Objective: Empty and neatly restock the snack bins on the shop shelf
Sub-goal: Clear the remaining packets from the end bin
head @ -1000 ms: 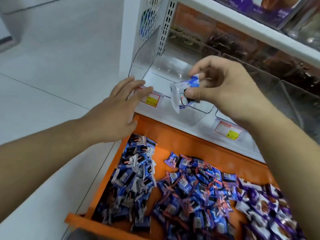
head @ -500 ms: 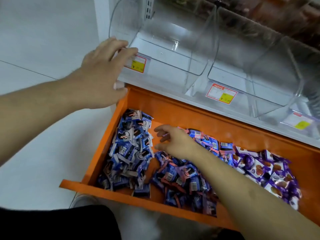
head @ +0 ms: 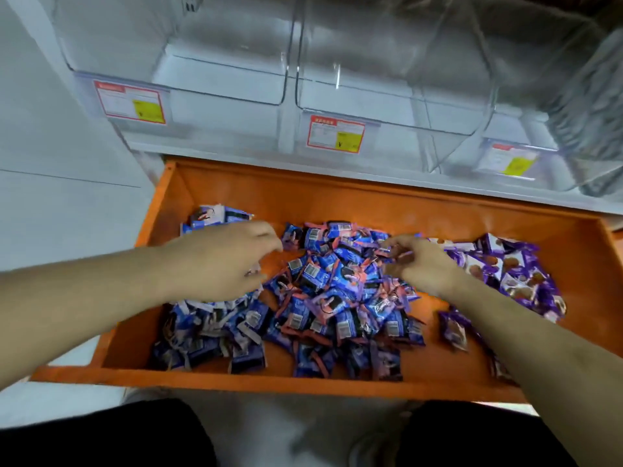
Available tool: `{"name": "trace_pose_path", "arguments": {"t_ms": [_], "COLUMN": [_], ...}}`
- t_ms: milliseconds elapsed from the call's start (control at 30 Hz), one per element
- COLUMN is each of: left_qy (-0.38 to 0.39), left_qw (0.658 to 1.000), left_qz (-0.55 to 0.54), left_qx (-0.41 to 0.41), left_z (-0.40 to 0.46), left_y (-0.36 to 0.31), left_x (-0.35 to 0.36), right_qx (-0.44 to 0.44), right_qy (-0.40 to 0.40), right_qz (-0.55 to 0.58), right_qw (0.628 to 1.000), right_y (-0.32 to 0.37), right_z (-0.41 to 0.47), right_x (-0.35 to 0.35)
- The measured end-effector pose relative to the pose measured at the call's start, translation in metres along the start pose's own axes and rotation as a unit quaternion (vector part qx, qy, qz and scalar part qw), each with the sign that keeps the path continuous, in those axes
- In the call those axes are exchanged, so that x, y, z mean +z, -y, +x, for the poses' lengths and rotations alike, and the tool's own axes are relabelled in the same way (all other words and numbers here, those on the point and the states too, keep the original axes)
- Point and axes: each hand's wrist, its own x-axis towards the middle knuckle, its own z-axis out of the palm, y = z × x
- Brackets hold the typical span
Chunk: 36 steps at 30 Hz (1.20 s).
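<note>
The clear snack bins [head: 222, 79] run in a row along the shelf, mouths facing the person, the rightmost blurred and cut off. Below them the orange drawer [head: 337, 197] lies long side left to right, its right end out of sight. Blue packets [head: 340, 298] fill its middle, purple packets [head: 512, 267] the right. The left hand [head: 219, 261] hovers over the blue-and-white pile [head: 209, 328], fingers loosely curled, grip unclear; the right hand [head: 421, 264] pinches a blue packet
</note>
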Motion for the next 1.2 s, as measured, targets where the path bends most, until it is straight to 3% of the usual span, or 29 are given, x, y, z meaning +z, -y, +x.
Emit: {"name": "trace_pose_path", "arguments": {"t_ms": [167, 367, 667, 800, 1000, 1200], "left_qy": [0.177, 0.240, 0.258, 0.232, 0.132, 0.148], "left_qw": [0.983, 0.967, 0.957, 0.969, 0.990, 0.986], "left_qz": [0.038, 0.081, 0.110, 0.061, -0.040, 0.049], "left_qx": [-0.009, 0.022, 0.073, 0.053, -0.026, -0.051], "left_z": [0.041, 0.061, 0.039, 0.035, 0.055, 0.077], "left_y": [0.003, 0.031, 0.071, 0.071, 0.042, 0.041], "left_x": [0.081, 0.156, 0.169, 0.164, 0.162, 0.179], "right_qx": [-0.087, -0.206, -0.202, -0.202, -0.190, -0.166], "right_qy": [0.047, 0.067, 0.057, 0.045, 0.035, 0.014], "right_qz": [-0.131, -0.154, -0.141, -0.124, -0.118, -0.111], "right_qw": [0.986, 0.964, 0.968, 0.970, 0.974, 0.980], "right_y": [-0.009, -0.019, -0.013, -0.012, -0.012, -0.024], "right_z": [0.007, 0.022, 0.039, 0.037, 0.033, 0.033], "right_x": [0.018, 0.044, 0.064, 0.060, 0.059, 0.048]}}
